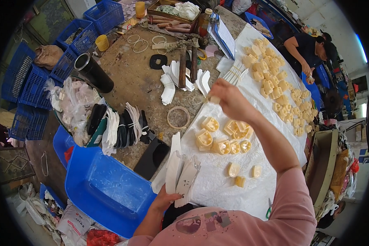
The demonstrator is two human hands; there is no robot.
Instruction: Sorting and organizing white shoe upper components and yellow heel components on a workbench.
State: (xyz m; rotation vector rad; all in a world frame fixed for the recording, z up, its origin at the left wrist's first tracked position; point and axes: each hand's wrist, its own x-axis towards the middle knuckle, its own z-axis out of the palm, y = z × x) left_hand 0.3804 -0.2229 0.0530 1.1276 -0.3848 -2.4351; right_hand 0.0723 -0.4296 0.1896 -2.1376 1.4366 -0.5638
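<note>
Right hand, raised over the white sheet on the desk, pinches a small cream block, seemingly light and rigid, best held by its sides; left hand presses flat white strips.

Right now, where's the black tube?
In the head view the black tube lies tilted at upper left on the worn table, between the blue crates and the clear bag pile.

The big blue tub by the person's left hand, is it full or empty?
Nearly empty. The blue tub shows its bare, shiny floor almost everywhere, beside the left hand resting on white pieces.
</note>
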